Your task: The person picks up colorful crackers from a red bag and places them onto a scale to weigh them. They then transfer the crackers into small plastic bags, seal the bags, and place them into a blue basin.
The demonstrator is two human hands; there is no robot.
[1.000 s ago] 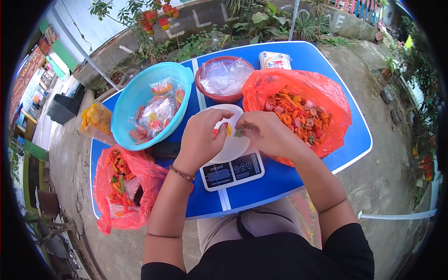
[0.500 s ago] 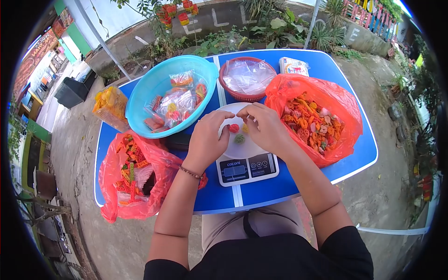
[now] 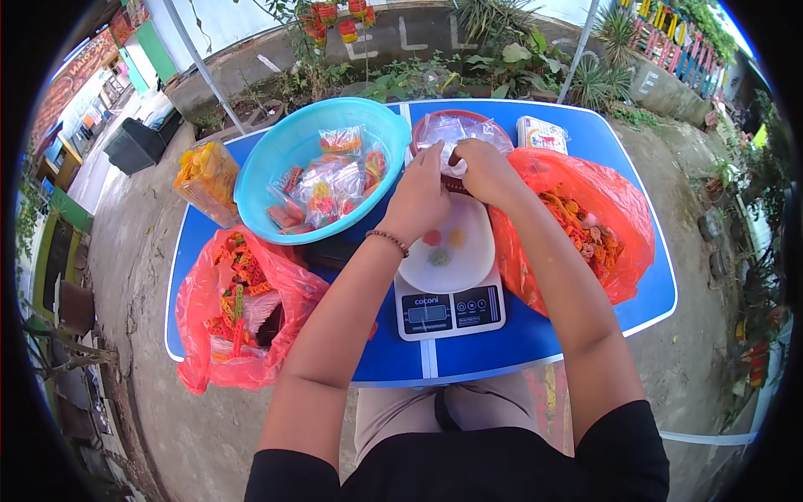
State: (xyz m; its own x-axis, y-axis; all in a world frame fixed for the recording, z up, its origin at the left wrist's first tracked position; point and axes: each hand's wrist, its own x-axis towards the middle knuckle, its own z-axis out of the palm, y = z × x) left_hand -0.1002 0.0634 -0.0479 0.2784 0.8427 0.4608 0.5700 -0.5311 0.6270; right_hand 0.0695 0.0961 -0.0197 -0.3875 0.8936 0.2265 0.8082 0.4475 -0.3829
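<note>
My left hand (image 3: 418, 197) and my right hand (image 3: 488, 174) are close together at the near edge of a red basket (image 3: 507, 137) holding clear plastic bags (image 3: 460, 130). The fingers of both hands are closed on the thin plastic, with part of it between them. Below them stands a white kitchen scale (image 3: 450, 311). On its round white plate (image 3: 468, 263) lie a red piece (image 3: 432, 238), a yellow piece (image 3: 456, 238) and a green piece (image 3: 439, 257), looking slightly blurred.
To the left, a turquoise basin (image 3: 259, 180) holds several filled packets (image 3: 322, 197). Red plastic bags of coloured snacks flank the scale, one on the left (image 3: 196, 301) and one on the right (image 3: 631, 251). A yellow snack pack (image 3: 207, 180) and a small white packet (image 3: 542, 134) stand on the blue table (image 3: 376, 356).
Both hands have moved forward from above the scale plate to the basket of plastic bags. The coloured pieces stay on the plate, now uncovered. The view has shifted slightly.
</note>
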